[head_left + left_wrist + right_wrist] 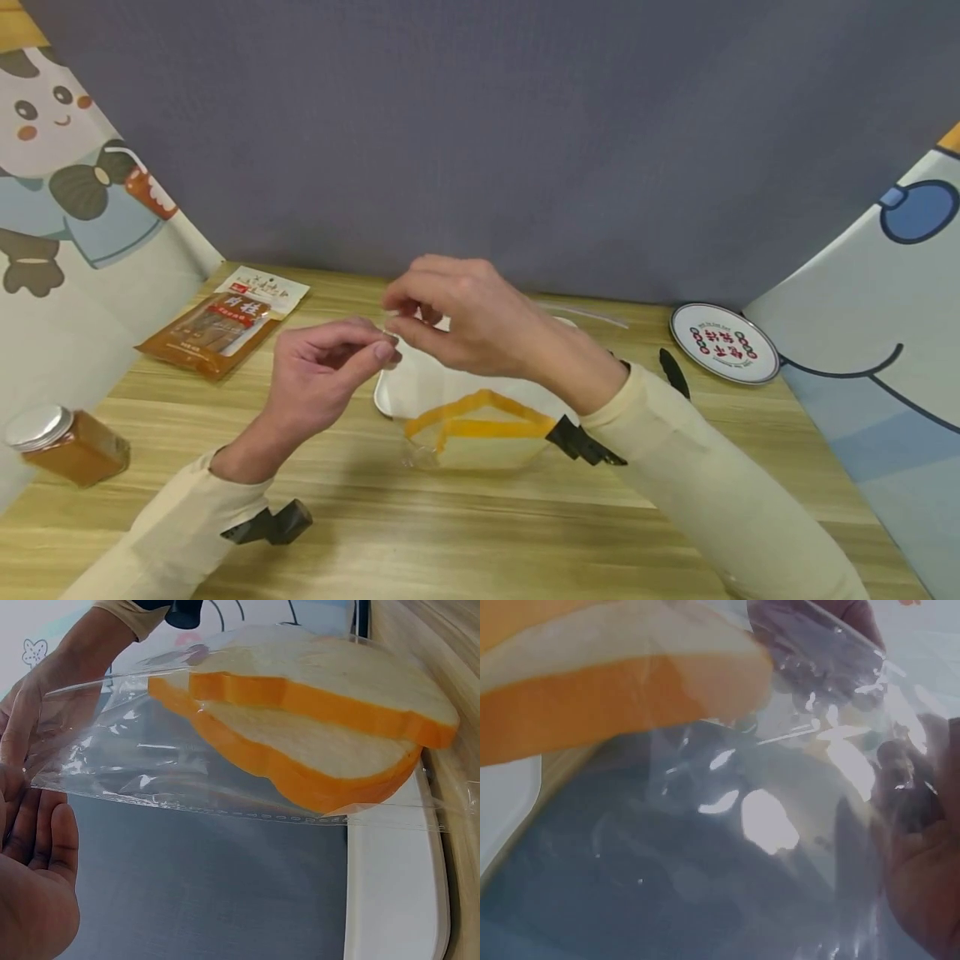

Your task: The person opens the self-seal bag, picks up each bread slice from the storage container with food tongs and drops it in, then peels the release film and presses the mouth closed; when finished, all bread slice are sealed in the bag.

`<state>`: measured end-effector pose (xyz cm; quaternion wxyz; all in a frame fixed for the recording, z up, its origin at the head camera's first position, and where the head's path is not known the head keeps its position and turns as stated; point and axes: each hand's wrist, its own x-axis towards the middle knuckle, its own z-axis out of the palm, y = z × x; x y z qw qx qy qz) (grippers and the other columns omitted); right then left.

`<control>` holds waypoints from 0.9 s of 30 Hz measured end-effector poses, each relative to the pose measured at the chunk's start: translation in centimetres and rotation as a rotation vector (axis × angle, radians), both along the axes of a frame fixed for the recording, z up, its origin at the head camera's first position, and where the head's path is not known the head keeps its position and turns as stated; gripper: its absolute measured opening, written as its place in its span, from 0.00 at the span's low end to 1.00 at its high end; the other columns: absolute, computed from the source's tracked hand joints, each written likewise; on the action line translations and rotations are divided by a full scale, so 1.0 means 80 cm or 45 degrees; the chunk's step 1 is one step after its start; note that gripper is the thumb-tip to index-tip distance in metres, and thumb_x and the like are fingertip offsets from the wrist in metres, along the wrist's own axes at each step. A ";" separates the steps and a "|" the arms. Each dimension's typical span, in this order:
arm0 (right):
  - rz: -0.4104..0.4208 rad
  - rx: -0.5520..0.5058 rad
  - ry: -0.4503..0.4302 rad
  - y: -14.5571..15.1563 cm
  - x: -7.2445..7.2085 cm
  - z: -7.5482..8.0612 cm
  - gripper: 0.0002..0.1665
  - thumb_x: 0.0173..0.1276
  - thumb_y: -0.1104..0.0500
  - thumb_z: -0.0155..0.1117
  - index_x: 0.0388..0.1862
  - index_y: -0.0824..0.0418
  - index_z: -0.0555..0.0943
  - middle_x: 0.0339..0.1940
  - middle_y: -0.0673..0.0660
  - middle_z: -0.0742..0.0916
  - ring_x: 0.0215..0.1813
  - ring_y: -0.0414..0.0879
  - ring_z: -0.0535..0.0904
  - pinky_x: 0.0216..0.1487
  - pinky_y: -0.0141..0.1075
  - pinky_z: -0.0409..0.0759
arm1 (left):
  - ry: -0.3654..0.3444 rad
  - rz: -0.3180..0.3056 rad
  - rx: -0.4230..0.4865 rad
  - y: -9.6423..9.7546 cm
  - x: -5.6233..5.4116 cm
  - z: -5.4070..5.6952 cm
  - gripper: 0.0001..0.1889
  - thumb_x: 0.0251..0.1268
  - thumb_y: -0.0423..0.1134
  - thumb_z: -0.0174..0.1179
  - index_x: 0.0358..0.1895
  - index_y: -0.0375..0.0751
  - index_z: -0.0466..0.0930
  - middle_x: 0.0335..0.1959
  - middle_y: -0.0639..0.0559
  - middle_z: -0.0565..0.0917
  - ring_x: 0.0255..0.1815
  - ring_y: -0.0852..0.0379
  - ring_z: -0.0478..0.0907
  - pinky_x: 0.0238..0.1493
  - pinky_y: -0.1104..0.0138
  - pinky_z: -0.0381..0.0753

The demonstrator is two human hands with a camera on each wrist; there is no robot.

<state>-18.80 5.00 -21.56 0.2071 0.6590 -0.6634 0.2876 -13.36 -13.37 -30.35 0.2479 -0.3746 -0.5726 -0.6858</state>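
Note:
A clear plastic bag [142, 776] hangs from both hands over a white tray [386, 396]. Inside it lie two orange-edged, pale slices that look like bread [315, 761], one overlapping the other. My left hand [318, 375] pinches the bag's upper end between thumb and fingers. Close beside it, my right hand [461, 317] has its thumb and fingers bent at the same end, also pinching the film. In the right wrist view the shiny film [727, 825] spreads across the picture, and the slices [630, 690] show at the upper left.
A brown packet [217, 325] lies at the back left, with a metal-lidded jar [71, 446] of brown contents nearer. At the right are a round white plate [724, 343] with red print and a black handle [674, 372]. A grey cloth wall [480, 142] closes the back.

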 end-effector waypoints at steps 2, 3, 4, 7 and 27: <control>0.004 -0.006 0.002 0.000 0.000 0.000 0.03 0.62 0.67 0.64 0.34 0.66 0.82 0.29 0.53 0.82 0.30 0.39 0.76 0.32 0.23 0.74 | 0.006 0.005 -0.006 0.000 0.000 0.000 0.03 0.61 0.26 0.61 0.35 0.28 0.83 0.30 0.41 0.84 0.31 0.54 0.82 0.36 0.68 0.81; 0.003 -0.010 0.003 -0.001 0.000 0.001 0.03 0.62 0.68 0.64 0.35 0.67 0.82 0.29 0.53 0.82 0.30 0.39 0.76 0.32 0.23 0.73 | 0.007 0.009 -0.013 0.000 0.000 0.000 0.03 0.61 0.26 0.61 0.35 0.28 0.83 0.29 0.42 0.84 0.31 0.54 0.82 0.36 0.68 0.81; 0.001 -0.011 0.004 -0.001 0.001 0.001 0.03 0.61 0.68 0.64 0.35 0.67 0.82 0.29 0.53 0.82 0.29 0.38 0.77 0.32 0.22 0.74 | 0.008 0.015 -0.022 0.000 0.000 0.001 0.03 0.61 0.26 0.61 0.34 0.28 0.83 0.29 0.42 0.84 0.31 0.54 0.81 0.36 0.68 0.81; -0.006 -0.016 0.011 -0.002 0.002 0.003 0.03 0.60 0.69 0.62 0.33 0.67 0.81 0.27 0.52 0.82 0.28 0.38 0.76 0.31 0.22 0.73 | 0.007 0.032 -0.042 -0.001 0.000 0.002 0.03 0.61 0.26 0.61 0.34 0.29 0.83 0.28 0.42 0.84 0.30 0.54 0.81 0.35 0.68 0.81; -0.064 -0.072 0.207 -0.002 -0.004 -0.005 0.03 0.65 0.67 0.62 0.33 0.65 0.83 0.29 0.53 0.84 0.31 0.43 0.76 0.32 0.27 0.74 | 0.006 0.034 -0.043 -0.001 0.001 0.001 0.03 0.61 0.25 0.61 0.34 0.27 0.83 0.29 0.42 0.84 0.30 0.54 0.81 0.35 0.67 0.82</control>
